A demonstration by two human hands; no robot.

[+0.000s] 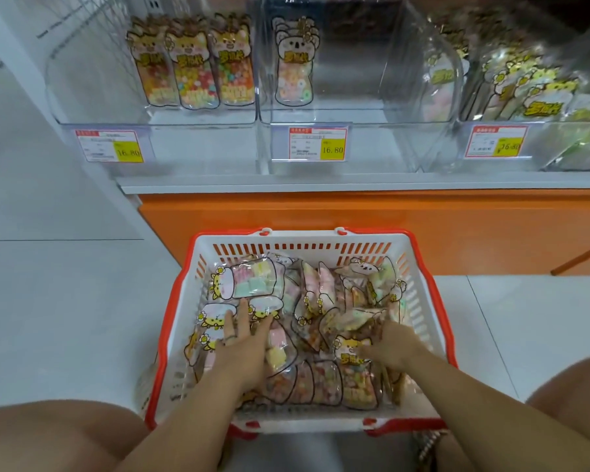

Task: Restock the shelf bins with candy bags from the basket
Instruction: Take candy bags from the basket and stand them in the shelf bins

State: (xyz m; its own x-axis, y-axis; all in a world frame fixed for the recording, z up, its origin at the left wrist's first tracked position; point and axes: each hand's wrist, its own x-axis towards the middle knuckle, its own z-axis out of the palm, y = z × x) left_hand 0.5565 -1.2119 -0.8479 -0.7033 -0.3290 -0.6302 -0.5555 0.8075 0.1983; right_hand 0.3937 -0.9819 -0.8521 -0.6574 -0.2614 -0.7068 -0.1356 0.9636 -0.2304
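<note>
The person crouches over the basket (304, 239) on the floor at six o'clock, both hands down among the candy bags (252, 279). The left hand (244, 338) lies spread flat on the bags at the nine o'clock side. The right hand (394, 342), at the three o'clock side, digs in with blurred fingers, and I cannot tell whether it pinches anything. This looks like the picking step, sorting for a bag to lift. Up at twelve o'clock the middle bin (355, 115) looks thinly stocked, so I'd guess the next move calls for gripping a matching bag and standing it upright there.
</note>
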